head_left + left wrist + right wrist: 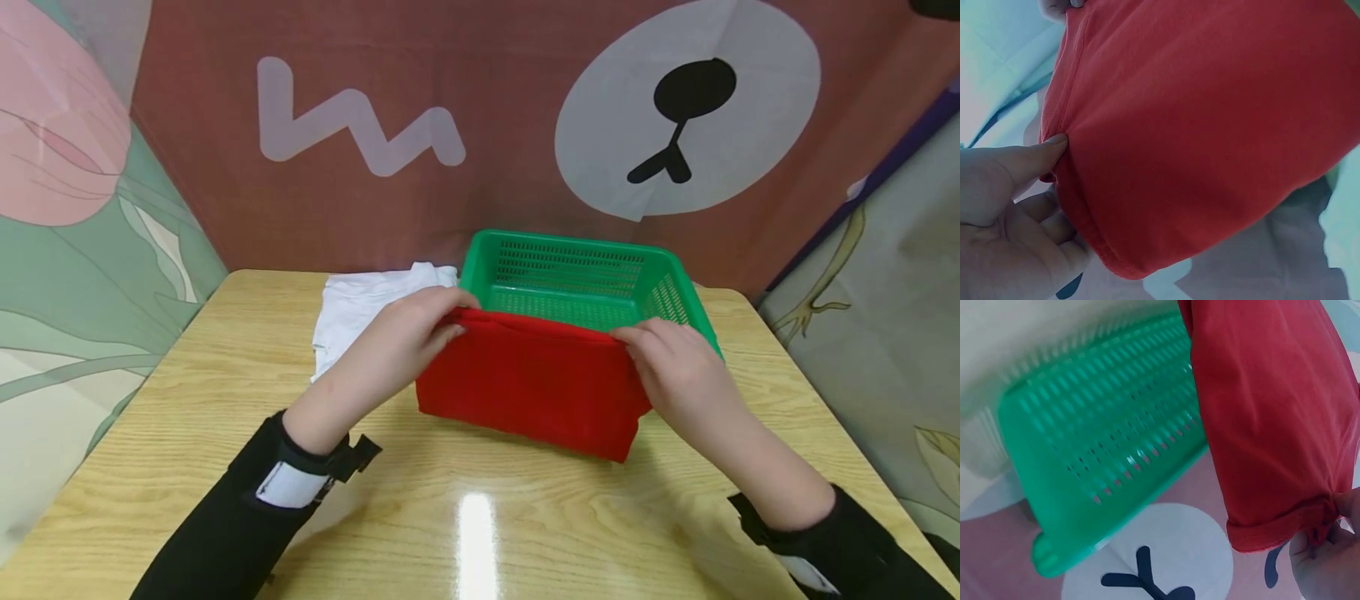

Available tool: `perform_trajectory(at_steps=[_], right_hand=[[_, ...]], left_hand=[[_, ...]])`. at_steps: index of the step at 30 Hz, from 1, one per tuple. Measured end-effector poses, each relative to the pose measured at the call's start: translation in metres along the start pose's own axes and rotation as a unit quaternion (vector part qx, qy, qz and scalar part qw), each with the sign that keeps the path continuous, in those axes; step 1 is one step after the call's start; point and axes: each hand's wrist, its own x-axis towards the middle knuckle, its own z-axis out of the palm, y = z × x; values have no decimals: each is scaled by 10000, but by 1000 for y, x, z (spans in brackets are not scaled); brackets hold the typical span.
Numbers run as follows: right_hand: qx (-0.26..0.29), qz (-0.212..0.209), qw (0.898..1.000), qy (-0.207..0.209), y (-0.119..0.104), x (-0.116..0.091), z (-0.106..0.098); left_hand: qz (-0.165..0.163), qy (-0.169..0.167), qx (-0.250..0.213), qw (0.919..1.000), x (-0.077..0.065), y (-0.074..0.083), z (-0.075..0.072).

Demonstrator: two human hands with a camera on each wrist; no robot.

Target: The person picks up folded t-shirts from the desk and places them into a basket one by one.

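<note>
A piece of red cloth (532,383), folded over and hemmed, hangs between my two hands above the table. My left hand (420,329) pinches its upper left corner; in the left wrist view the thumb (1041,156) presses on the hemmed edge. At the upper right corner my right hand (678,362) grips the same edge, and in the right wrist view its fingers bunch the red fabric (1279,425). What kind of garment or cloth it is, I cannot tell. Behind it stands a green plastic basket (570,243), partly hidden by the cloth.
A folded white cloth (367,304) lies on the table left of the basket, partly behind my left forearm. The wooden table (390,517) ends at a printed fabric backdrop (502,183) with a bear's face. Patterned curtains hang on both sides.
</note>
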Motion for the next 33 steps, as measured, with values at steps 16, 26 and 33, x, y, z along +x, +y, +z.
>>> perform_trajectory(at_steps=[16, 26, 33], right_hand=[[-469, 246, 9980, 336, 13, 35, -25], [-545, 697, 9943, 599, 23, 52, -32], [-549, 1013, 9885, 979, 33, 61, -33]], left_hand=[[422, 669, 127, 9968, 32, 14, -26], [553, 940, 81, 9940, 47, 23, -35], [762, 1239, 59, 9894, 61, 27, -35]])
